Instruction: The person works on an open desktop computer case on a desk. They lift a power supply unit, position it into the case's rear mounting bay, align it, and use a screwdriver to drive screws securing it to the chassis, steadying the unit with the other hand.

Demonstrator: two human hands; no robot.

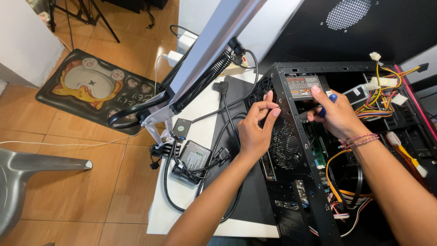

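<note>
Left hand [256, 132]: fingers [268, 101] are lying half-curled and loosely spread, tips touching the rear top corner of the computer case [291, 150] beside its round fan grille [284, 143]; they are gripping nothing.

Right hand [334, 116]: fingers are closing round one blue-handled screwdriver [328, 102], its handle showing at 12 o'clock of the knuckles; the tip is hidden inside the case. One braided bracelet [359, 140] is circling the wrist.

Case, one, black, side panel off, is occupying the frame from 3 to 5 o'clock. The power supply [304, 85] is sitting in the upper rear corner, just at 11 o'clock of the right hand. Loose yellow, red and orange cable bundles [380, 95] are hanging at 2 o'clock of it, crowding the interior; the top rail is running close above both hands.

White table [182, 209]: its near edge is showing at 6 o'clock, its left edge dropping to tiled floor [68, 182]. At 9 o'clock of the left hand, one small black box [195, 156] with coiled black leads is lying near that left edge. One sprung lamp arm [214, 54] is crossing overhead at 11 o'clock.

Floor: one cartoon mat [93, 89] at 10 o'clock; one grey chair [27, 177] at 8 o'clock.
</note>
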